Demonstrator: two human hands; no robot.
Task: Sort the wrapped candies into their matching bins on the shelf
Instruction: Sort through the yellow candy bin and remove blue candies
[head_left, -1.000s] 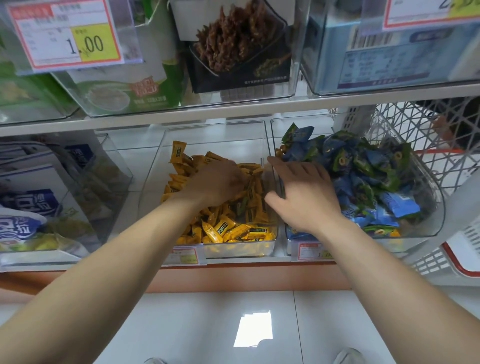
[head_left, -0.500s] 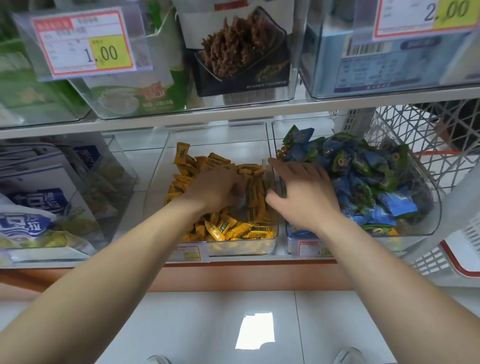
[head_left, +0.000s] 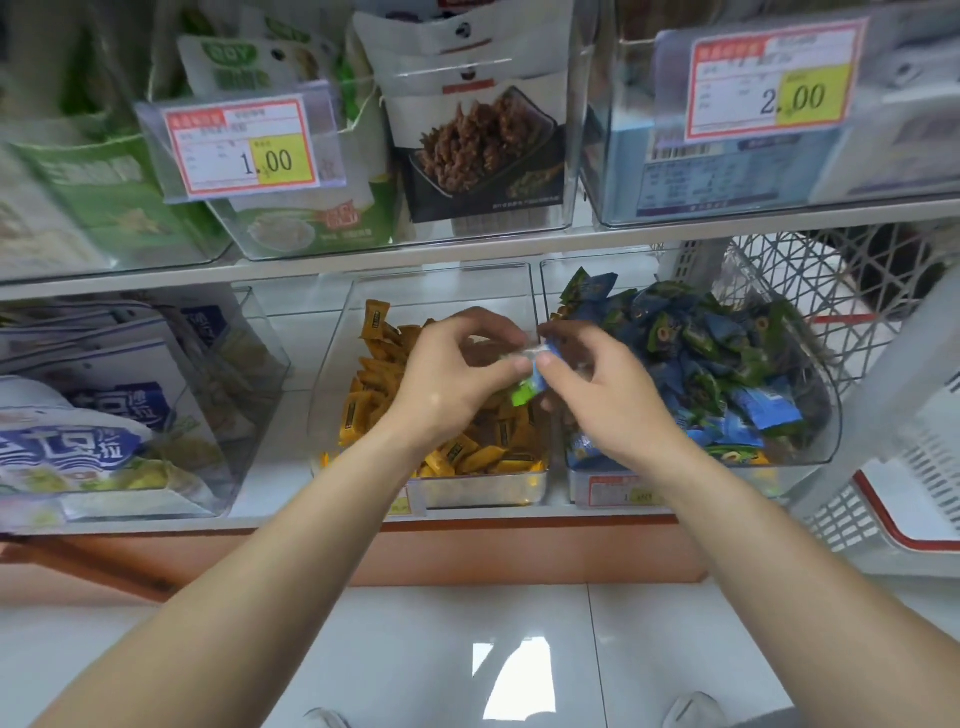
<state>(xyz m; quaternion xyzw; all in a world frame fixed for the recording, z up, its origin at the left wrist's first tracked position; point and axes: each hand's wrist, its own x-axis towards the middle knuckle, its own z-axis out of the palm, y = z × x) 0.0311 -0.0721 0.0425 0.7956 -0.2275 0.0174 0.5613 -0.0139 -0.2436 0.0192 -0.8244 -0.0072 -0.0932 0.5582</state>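
Observation:
Two clear bins stand side by side on the lower shelf. The middle bin (head_left: 483, 491) holds several yellow wrapped candies (head_left: 467, 457). The right bin (head_left: 821, 405) is heaped with blue and green wrapped candies (head_left: 727, 358). My left hand (head_left: 452, 374) and my right hand (head_left: 602, 395) meet above the wall between the two bins. Both pinch one blue and green wrapped candy (head_left: 530, 387) between their fingertips, the left at its upper end, the right from the side.
A white lattice shopping basket (head_left: 857, 291) with a red rim stands to the right of the bins. A clear bin of blue and white bags (head_left: 104, 415) sits at the left. The upper shelf carries snack packs behind price tags (head_left: 244, 150). White floor tiles lie below.
Both hands have lifted out of the bins and come together. My left hand left the yellow candies, and a blue and green candy is now pinched between the two hands.

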